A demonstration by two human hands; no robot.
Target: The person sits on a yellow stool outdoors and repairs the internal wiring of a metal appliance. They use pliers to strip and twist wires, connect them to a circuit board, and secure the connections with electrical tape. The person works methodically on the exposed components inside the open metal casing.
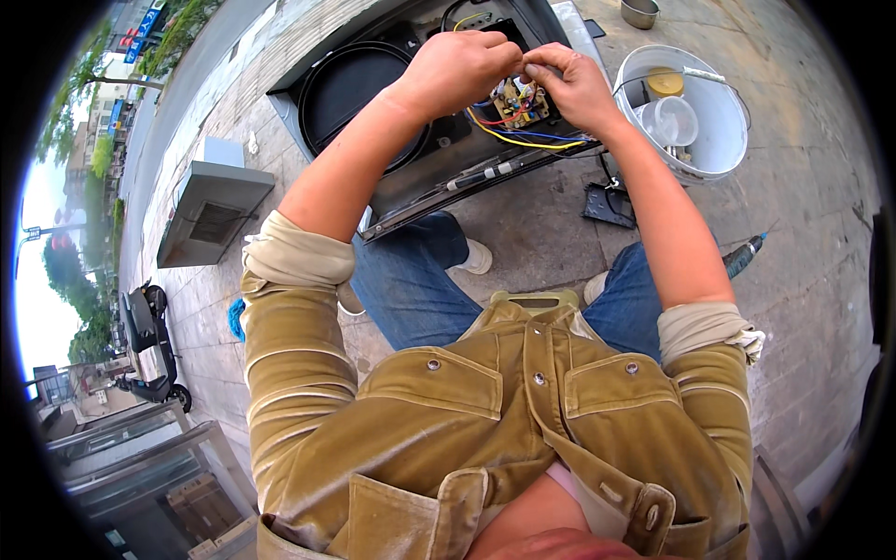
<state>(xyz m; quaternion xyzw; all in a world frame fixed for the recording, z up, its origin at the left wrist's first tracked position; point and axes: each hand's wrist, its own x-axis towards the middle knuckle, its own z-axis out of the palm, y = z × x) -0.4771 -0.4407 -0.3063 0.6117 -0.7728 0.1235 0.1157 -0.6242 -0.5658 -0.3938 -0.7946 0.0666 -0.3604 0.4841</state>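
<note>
My left hand and my right hand meet fingertip to fingertip over an opened dark metal appliance housing. Both pinch closed; whatever sits between the fingers is too small and covered to make out. Just below them lies a circuit board with small components, partly hidden by my right hand. Red, blue and yellow wires run from it along the housing's near side. To the left inside the housing is a large round black opening.
Right of the housing stands a white bucket holding a yellow-lidded jar and a clear plastic tub. A power screwdriver and a black flat part lie on the paving. Leftward are a grey metal box and a parked scooter.
</note>
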